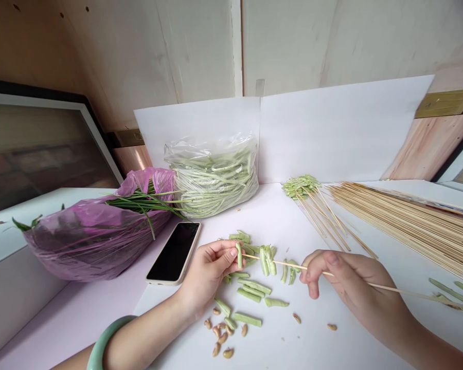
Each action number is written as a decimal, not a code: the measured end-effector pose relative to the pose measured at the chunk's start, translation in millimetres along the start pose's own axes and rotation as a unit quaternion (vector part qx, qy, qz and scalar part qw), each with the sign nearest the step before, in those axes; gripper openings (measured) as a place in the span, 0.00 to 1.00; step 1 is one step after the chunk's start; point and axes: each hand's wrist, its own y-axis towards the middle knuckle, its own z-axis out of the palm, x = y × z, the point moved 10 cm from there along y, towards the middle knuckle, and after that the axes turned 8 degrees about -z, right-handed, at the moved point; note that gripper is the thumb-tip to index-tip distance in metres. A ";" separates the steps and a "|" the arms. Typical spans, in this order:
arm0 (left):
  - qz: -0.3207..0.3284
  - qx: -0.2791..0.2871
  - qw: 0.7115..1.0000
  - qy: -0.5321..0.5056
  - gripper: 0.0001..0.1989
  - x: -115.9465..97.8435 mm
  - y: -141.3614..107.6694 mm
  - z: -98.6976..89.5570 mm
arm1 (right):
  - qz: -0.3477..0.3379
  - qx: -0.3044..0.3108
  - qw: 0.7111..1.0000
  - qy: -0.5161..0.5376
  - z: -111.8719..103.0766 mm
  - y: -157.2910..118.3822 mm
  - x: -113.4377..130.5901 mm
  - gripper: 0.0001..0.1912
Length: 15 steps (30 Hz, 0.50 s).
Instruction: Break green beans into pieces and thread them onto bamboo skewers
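Observation:
Between thumb and fingers, my left hand [212, 264] pinches a short green bean piece [239, 255] at the tip of a thin wooden skewer [283, 262]. My right hand [351, 282] grips that skewer farther back, its long end running off to the right past the wrist. Several bean pieces [268, 260] sit threaded together on the skewer between my hands. Below and around them, loose cut bean pieces [253, 288] lie on the white surface. Brown bean seeds [223, 338] are scattered nearer to me, beside my left forearm.
A phone [174, 253] lies left of my left hand. Behind it are a purple bag [100, 236] of green stalks and a clear bag [216, 177] of long beans. Filled skewers [301, 186] rest at the back; bare skewers [405, 221] lie at the right.

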 end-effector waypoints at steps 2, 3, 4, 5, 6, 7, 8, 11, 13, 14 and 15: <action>-0.001 0.001 1.000 -0.003 0.13 0.0 -0.3 0.5 | -0.007 0.001 1.000 -0.002 0.5 0.7 2.8 0.23; -0.003 0.002 1.000 -0.004 0.13 0.3 -0.4 0.7 | -0.010 0.003 1.000 -0.004 0.8 1.0 4.0 0.23; -0.003 0.003 1.000 -0.004 0.14 0.5 -0.5 0.8 | -0.013 0.004 1.000 -0.004 1.1 1.1 4.9 0.23; -0.004 0.004 1.000 -0.005 0.14 0.8 -0.6 0.8 | -0.015 0.005 1.000 -0.005 1.2 1.1 5.4 0.23; -0.004 0.005 1.000 -0.006 0.14 1.0 -0.7 0.6 | -0.017 0.005 1.000 -0.005 1.1 1.0 5.6 0.23; -0.003 0.005 1.000 -0.006 0.14 1.0 -0.7 0.4 | -0.018 0.005 1.000 -0.006 0.8 0.7 5.5 0.23; -0.002 0.004 1.000 -0.007 0.14 1.0 -0.7 0.0 | -0.018 0.005 1.000 -0.007 0.5 0.3 5.1 0.23; -0.001 0.003 1.000 -0.004 0.13 0.8 -0.6 -0.4 | -0.016 0.003 1.000 -0.011 -0.4 -0.5 4.0 0.23; 0.000 0.004 1.000 -0.002 0.13 0.6 -0.5 0.0 | -0.017 0.000 1.000 -0.015 -1.0 0.0 4.3 0.23; -0.001 0.006 1.000 -0.001 0.13 0.7 -0.5 0.6 | -0.018 0.000 1.000 -0.017 -0.9 0.6 4.9 0.23; -0.001 0.008 1.000 0.000 0.13 0.8 -0.5 1.3 | -0.019 -0.001 1.000 -0.018 -0.7 1.2 5.5 0.23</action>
